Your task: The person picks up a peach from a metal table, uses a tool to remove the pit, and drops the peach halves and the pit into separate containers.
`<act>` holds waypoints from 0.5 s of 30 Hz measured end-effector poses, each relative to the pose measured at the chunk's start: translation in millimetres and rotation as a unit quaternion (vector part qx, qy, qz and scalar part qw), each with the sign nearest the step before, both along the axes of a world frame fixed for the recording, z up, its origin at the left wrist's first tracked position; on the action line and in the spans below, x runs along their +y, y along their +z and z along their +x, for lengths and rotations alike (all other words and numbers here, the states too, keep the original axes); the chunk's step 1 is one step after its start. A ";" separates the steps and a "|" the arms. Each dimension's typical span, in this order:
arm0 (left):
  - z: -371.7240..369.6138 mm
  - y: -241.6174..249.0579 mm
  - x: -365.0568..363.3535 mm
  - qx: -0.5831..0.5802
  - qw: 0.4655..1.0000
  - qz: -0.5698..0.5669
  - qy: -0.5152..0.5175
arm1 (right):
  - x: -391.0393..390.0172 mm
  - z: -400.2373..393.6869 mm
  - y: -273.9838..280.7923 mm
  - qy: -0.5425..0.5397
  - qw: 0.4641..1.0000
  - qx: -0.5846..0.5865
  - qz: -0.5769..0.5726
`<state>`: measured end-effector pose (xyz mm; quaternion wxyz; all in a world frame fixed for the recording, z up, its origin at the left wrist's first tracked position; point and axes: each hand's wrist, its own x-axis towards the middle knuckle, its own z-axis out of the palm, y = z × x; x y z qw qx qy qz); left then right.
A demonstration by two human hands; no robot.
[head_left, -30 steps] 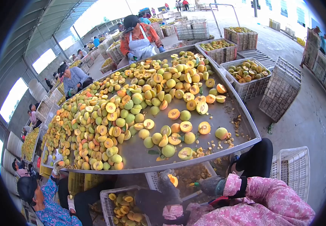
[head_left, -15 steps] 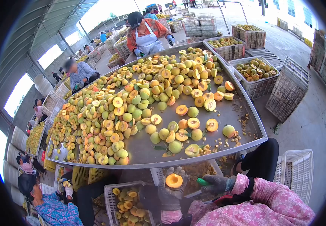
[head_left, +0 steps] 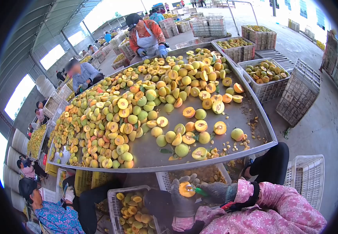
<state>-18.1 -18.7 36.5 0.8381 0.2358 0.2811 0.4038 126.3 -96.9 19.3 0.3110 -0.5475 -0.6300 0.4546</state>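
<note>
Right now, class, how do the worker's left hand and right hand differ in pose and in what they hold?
The left hand holds a cut fruit, while the right hand grips a green-handled tool. The left hand points up the picture; the right hand points leftward across it, toward the fruit. Both hands are gloved in grey.

The gloved left hand is facing upward and curving in a cradling hold, the left wrist pointing it straight forward. Just beside it, the gloved right hand is gripping in a closed curl, while the right forearm is slanting across from the right, meeting the hand almost in line.
</note>
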 end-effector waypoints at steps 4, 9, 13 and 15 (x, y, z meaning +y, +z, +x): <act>7.6 11.1 -8.7 0.119 0.987 0.106 0.016 | -0.2 -12.0 -20.8 -0.067 0.963 0.254 -0.058; 6.5 6.2 -6.5 0.084 0.995 0.057 0.006 | 1.7 -8.1 -5.4 -0.008 0.996 0.072 0.059; 10.1 1.8 -8.5 0.099 0.992 0.072 0.022 | 0.5 -4.6 5.3 0.037 0.992 -0.107 0.054; 11.6 5.8 -11.4 0.121 0.990 0.070 0.025 | 0.4 -6.6 -8.4 0.026 0.996 0.043 -0.070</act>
